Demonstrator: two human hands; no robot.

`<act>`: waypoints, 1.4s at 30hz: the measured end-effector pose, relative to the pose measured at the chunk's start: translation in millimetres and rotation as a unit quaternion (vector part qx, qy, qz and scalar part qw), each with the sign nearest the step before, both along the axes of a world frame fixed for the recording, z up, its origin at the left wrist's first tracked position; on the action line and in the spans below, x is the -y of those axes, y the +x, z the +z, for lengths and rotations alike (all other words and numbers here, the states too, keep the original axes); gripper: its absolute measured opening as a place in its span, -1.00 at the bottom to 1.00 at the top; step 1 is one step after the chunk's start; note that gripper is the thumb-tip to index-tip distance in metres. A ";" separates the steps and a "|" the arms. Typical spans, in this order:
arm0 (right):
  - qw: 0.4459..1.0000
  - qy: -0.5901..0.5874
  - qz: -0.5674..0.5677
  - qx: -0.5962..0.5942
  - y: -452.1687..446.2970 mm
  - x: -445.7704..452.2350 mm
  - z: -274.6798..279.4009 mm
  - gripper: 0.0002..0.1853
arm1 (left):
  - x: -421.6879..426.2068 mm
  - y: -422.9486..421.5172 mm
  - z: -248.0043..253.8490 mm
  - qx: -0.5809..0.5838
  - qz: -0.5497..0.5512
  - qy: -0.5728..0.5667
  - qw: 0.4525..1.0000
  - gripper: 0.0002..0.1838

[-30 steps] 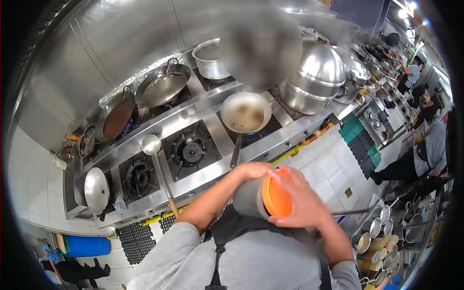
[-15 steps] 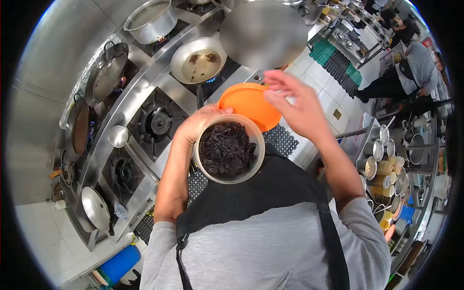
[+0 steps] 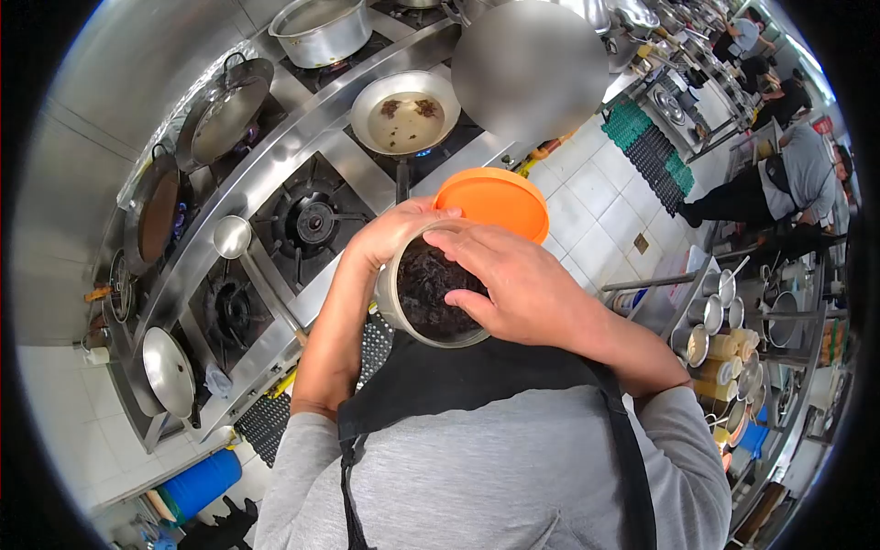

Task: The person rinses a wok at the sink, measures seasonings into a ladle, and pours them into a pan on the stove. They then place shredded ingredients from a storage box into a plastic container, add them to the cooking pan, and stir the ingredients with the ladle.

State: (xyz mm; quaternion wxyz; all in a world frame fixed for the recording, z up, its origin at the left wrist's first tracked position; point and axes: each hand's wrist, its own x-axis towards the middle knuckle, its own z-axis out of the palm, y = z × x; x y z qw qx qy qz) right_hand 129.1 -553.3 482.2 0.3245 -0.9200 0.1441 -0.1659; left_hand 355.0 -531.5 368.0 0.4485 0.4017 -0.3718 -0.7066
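My left hand (image 3: 396, 231) is closed around the far left side of a translucent plastic tub (image 3: 387, 298) and also pinches an orange lid (image 3: 500, 203) beyond it. Dark, crinkled black pieces (image 3: 426, 293), perhaps a dried or soaked food, fill much of the tub. Over its mouth is my right hand (image 3: 527, 289), fingers stretched to the far rim and thumb apart above the black pieces; nothing shows in it. A light metal pan (image 3: 449, 96) with liquid and dark brown bits sits over a blue flame just beyond my left hand.
A steel stove runs along my left, with a bare burner (image 3: 312, 222), a long-handled ladle (image 3: 232, 236), woks (image 3: 225, 115) and a large pot (image 3: 321, 37). Shelves on the right hold metal cups (image 3: 706, 312) and jars. A person (image 3: 811, 170) in grey stands at the far right.
My right hand has come down and left from beside the lid to over the tub's mouth. The tub has tilted slightly, and the lid is still in my left hand.
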 end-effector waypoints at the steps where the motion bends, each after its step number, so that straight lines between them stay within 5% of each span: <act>1: 1.000 -0.009 0.007 0.001 1.8 0.5 -4.6 -0.48 | 0.3 1.5 -0.8 0.011 0.001 -0.006 1.000 -0.66; 12: 0.984 0.177 -0.017 -0.018 26.2 0.2 -10.0 -0.51 | -23.9 32.5 -9.9 -0.019 0.030 -0.025 0.999 -0.66; 21: 0.968 0.222 0.114 -0.025 33.2 -19.6 -27.0 -0.55 | -107.7 25.3 -39.8 -0.099 0.132 0.059 0.985 -0.67; 32: 0.898 0.364 0.248 0.005 52.7 -95.0 -29.3 -0.52 | -239.7 10.6 -12.2 -0.042 0.270 0.076 0.959 -0.62; 36: 0.793 0.551 0.255 -0.043 74.3 -117.8 -35.6 -0.59 | -265.5 27.5 -9.8 -0.017 0.275 0.095 0.957 -0.61; 39: 0.767 0.594 0.230 -0.076 104.6 -141.3 -25.5 -0.60 | -283.3 45.5 -3.6 -0.042 0.267 0.097 0.958 -0.60; 42: 0.813 0.541 0.212 -0.033 144.8 -171.8 -21.4 -0.64 | -319.4 85.6 -35.1 -0.014 0.268 0.061 0.961 -0.59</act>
